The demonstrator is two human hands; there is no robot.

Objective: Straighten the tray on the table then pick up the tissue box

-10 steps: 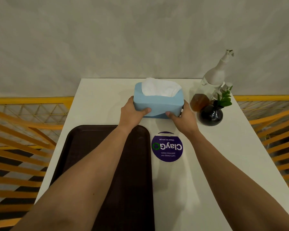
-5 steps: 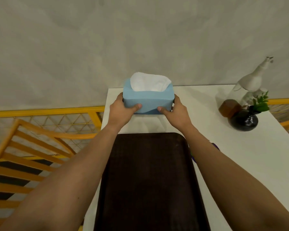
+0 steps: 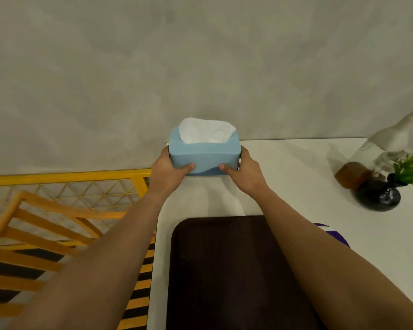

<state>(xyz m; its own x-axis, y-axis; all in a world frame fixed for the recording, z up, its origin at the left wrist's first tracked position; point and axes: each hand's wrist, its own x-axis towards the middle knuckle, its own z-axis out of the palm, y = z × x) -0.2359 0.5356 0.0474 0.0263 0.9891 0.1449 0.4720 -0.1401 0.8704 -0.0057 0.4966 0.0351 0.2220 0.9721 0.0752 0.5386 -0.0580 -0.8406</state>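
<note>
- Head view, the step in hand: the tray [image 3: 227,270] lies square to the table [image 3: 296,186] edge, its long sides running along the table's left side, so I judge the straightening done and the pick-up of the box [image 3: 204,154] under way.
- Head view, the grip: the left hand [image 3: 169,169] clasps the box's left end and the right hand [image 3: 242,169] its right end. Both thumbs press on the near face; the fingers wrap round the ends and are hidden behind. Both hands are closed on the box.
- Head view, where the box is: it sits near the table's far left corner, beyond the tray and apart from it, upright, with white tissue [image 3: 206,129] standing out of the top. Its lower edge seems a little clear of the tabletop, with a soft shadow below, though I cannot be sure it is off the surface.
- Head view, the next move: as I judge it, a level lift with even pressure from both sides, since the soft pack may dent or slip if squeezed unevenly. The bottle [image 3: 391,139] and vase [image 3: 377,195] at the right stand well apart and should not hinder.
- Head view, writing: none can be read. The box's near face is plain blue. A purple sticker [image 3: 332,234] shows beside the tray, mostly hidden by the right forearm, and no lettering is visible. The bottle's label is too blurred to read.
</note>
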